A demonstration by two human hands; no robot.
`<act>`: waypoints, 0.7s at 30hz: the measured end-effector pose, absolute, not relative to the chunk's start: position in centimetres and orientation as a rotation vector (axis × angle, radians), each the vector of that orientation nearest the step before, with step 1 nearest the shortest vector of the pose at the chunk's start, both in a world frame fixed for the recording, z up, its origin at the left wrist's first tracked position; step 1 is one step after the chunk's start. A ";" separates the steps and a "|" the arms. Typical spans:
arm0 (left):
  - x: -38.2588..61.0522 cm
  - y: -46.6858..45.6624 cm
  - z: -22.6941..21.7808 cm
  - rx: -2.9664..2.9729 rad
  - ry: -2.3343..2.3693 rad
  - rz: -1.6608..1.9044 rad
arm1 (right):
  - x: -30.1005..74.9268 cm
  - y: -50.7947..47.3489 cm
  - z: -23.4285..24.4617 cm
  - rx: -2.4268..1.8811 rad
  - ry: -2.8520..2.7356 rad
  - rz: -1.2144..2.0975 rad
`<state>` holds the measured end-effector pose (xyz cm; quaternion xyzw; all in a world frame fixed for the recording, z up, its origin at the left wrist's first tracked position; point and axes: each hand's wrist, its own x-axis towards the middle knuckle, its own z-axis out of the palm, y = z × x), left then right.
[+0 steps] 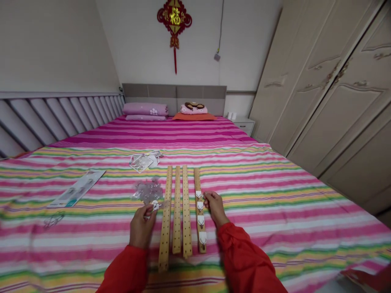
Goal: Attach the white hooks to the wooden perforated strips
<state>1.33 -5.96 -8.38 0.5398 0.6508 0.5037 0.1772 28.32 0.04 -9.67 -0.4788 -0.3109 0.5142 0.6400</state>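
My left hand [143, 226] pinches a white stick-on hook [155, 205], with a bit of clear film beside it, left of the leftmost wooden strip. Several long wooden strips with holes lie side by side, among them a long left strip [165, 228], a middle strip [177, 219] and another strip [187, 224]. On the rightmost strip [197, 179] sits a row of white hooks [200, 221]. My right hand [216, 206] is closed at that strip's right edge, fingertips close to its top hook [198, 195]; whatever is between them is too small to make out.
A heap of clear plastic pieces [148, 190] lies beyond my left hand. Farther back are opened packages [146, 160]. A flat hook package [80, 189] and thin wire-like pieces [54, 219] lie left on the striped bedspread [275, 228]. Wardrobes [345, 101] stand right.
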 end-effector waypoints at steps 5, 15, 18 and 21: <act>1.8 -5.1 -8.6 1.684 1.928 1.415 | 28.6 -1.2 -9.6 -1.047 -0.695 1.178; 1.7 -5.2 -6.7 1.226 1.748 1.540 | 28.8 -2.9 -9.2 -0.983 -0.615 1.218; 1.5 -5.4 -6.1 0.979 1.616 1.566 | 28.7 -3.4 -8.7 -1.010 -0.580 1.217; 1.7 -5.8 -5.6 0.751 1.479 1.580 | 28.4 -4.0 -7.5 -1.073 -0.590 1.188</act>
